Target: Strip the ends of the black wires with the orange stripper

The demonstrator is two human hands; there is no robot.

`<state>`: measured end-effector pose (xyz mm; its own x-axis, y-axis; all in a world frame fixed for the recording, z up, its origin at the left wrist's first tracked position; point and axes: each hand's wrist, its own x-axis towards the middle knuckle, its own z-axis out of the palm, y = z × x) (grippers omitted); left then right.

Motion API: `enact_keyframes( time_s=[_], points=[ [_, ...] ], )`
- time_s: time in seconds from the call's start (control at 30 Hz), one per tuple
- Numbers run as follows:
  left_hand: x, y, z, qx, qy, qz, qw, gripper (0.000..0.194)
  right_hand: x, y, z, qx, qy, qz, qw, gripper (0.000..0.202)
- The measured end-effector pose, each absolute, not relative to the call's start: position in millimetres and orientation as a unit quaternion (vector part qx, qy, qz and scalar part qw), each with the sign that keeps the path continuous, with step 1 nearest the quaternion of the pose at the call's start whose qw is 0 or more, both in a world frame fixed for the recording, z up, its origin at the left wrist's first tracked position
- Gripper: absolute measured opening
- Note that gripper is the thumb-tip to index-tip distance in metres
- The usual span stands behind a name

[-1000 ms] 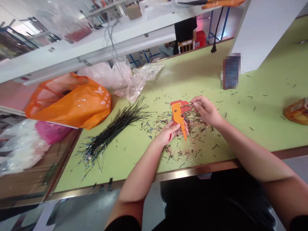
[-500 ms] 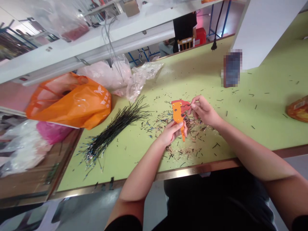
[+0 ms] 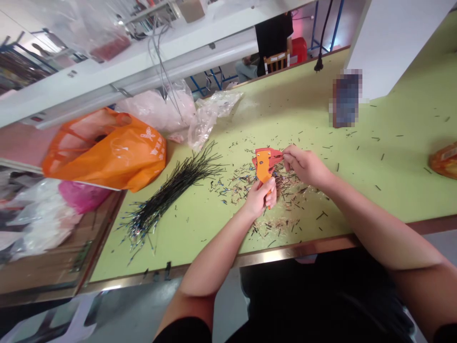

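My left hand (image 3: pixel 261 196) is wrapped round the handles of an orange and red wire stripper (image 3: pixel 264 164), whose jaws point right. At those jaws, my right hand (image 3: pixel 302 164) is closed in a pinch; what its fingertips hold is too small to make out. Beneath both hands, short black offcuts and copper-coloured strands (image 3: pixel 285 190) lie scattered over the green table (image 3: pixel 200 228). A bundle of black wires (image 3: pixel 171 190) lies to the left, with blue and metallic ends at its lower end.
An orange bag (image 3: pixel 124 152) and clear plastic bags (image 3: pixel 160 107) stand at the left and back. A pixelated dark object (image 3: pixel 346 100) leans near a white post (image 3: pixel 389 43). A person (image 3: pixel 273 40) sits behind the table. An orange package (image 3: pixel 444 159) lies far right.
My left hand has closed more tightly on the stripper's handles, and its body has tilted slightly. The fingers of my right hand are more curled beside the jaws.
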<state>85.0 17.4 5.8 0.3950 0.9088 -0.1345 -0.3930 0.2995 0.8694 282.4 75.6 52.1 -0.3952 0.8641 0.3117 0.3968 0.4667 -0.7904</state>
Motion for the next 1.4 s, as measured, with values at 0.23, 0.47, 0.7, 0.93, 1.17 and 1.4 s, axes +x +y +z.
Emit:
enact_keyframes(
  time_s=[0.23, 0.47, 0.7, 0.93, 1.17, 1.4],
  points=[
    [77, 17, 18, 0.351, 0.280, 0.443, 0.776, 0.055, 288, 87, 44, -0.387, -0.801, 0.179, 0.419, 0.018],
    [79, 10, 23, 0.339, 0.256, 0.429, 0.798, 0.053, 284, 82, 45, -0.398, -0.763, 0.199, 0.469, 0.017],
    [20, 39, 46, 0.268, 0.291, 0.660, 0.639, 0.027, 345, 126, 49, -0.486, -0.584, 0.183, 0.624, 0.029],
    [37, 36, 35, 0.279, 0.313, 0.530, 0.737, 0.035, 298, 106, 34, -0.369, -0.685, 0.368, 0.509, 0.041],
    [63, 12, 26, 0.333, 0.225, 0.361, 0.842, 0.058, 260, 90, 6, -0.244, -0.699, 0.508, 0.441, 0.043],
    [67, 12, 24, 0.325, 0.196, 0.337, 0.862, 0.057, 258, 86, 1, -0.237, -0.690, 0.537, 0.424, 0.042]
  ],
)
